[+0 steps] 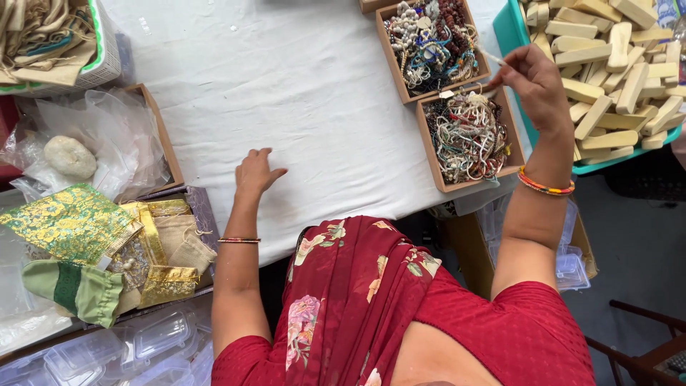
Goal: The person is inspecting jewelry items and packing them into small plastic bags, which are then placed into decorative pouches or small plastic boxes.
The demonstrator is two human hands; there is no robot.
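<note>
White cloth [314, 86] covers table — bead boxes [468, 136], teal tray [511, 36].

Two open brown cardboard boxes [434, 44] [468, 139] of beaded strings stand at the table's right edge, one behind the other. A clear plastic bag [107, 136] lies crumpled in a box at the left edge. Clear lidded plastic containers [128, 347] are stacked below the near left corner.

Surface [300, 93]: white cloth. Tray [509, 36]: teal; wooden pieces [614, 71]: pale cream. Pouch [71, 221]: green, gold brocade pattern. Garment [343, 300]: red, pink floral print.
</note>
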